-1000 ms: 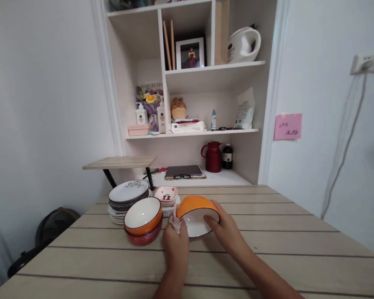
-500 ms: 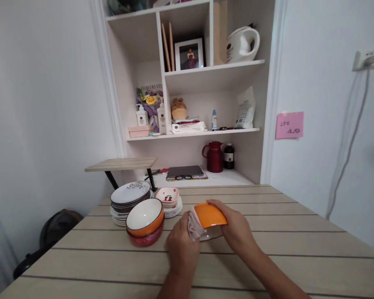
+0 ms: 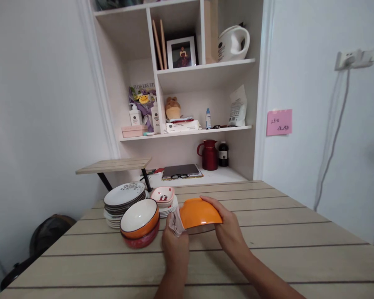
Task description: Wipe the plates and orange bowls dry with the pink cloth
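Observation:
An orange bowl (image 3: 200,213) is tilted over the table with its glossy outside facing up. My right hand (image 3: 227,224) is closed on its right rim, thumb side hidden behind the bowl. My left hand (image 3: 176,244) is closed on a pale pinkish cloth (image 3: 176,222), which is pressed around the bowl's left rim. Just left of my left hand, another orange bowl (image 3: 152,226) with a white inside sits tilted in a red bowl (image 3: 143,241).
Behind the bowls are a stack of plates (image 3: 124,194) and small pink dishes (image 3: 162,194) on white plates (image 3: 168,211). A small wooden stand (image 3: 114,165) rises at the back left. On the shelving beyond stand a red jug (image 3: 210,155) and a dark laptop (image 3: 180,170).
The view has turned a little to the right. The cloth and my left hand have shifted outward along the bowl's left rim, and more of the bowl's orange outside shows.

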A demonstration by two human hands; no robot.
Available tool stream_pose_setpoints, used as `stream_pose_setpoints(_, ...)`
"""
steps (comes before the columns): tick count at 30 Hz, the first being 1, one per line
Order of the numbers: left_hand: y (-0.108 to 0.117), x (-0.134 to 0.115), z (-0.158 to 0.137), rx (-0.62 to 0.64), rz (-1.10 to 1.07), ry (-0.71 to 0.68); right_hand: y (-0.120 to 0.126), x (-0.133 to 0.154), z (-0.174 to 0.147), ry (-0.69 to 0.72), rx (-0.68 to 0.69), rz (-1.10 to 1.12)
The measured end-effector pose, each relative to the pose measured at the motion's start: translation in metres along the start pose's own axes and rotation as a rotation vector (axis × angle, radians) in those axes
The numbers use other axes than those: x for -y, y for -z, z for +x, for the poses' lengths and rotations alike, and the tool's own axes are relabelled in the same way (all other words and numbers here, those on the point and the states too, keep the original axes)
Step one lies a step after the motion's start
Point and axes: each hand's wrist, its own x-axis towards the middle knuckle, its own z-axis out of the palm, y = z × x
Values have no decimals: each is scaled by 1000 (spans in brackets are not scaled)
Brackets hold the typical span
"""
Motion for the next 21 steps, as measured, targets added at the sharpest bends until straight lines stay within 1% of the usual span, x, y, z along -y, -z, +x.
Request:
stream_pose_setpoints(3,-2,-2,1,-26,-179,9,-2,4,0,-53,-2,88)
stream_pose_setpoints(5,-5,-5,0,-20,-281,53,-4,9,-1,-99,-7,184)
stream_pose_setpoints(9,-11,-9,-8,35,-420,287,-12,19,-4,-184,-31,410)
stream_pose_setpoints(11,-13,-11,-12,65,-448,347,-16,22,-7,-228,-42,483)
stream_pose_setpoints(14,-14,-14,-16,118,-449,335,-22,19,-9,-318,-23,562)
stream_pose_setpoints(16,-14,-15,-16,122,-445,306,-25,15,-10,-393,-15,611)
stream_pose_setpoints(19,-11,-15,-13,49,-422,229,-25,9,-8,-479,-28,677)
stream_pose_setpoints(21,-8,-13,-10,3,-358,206,-23,4,-5,-484,-17,644)
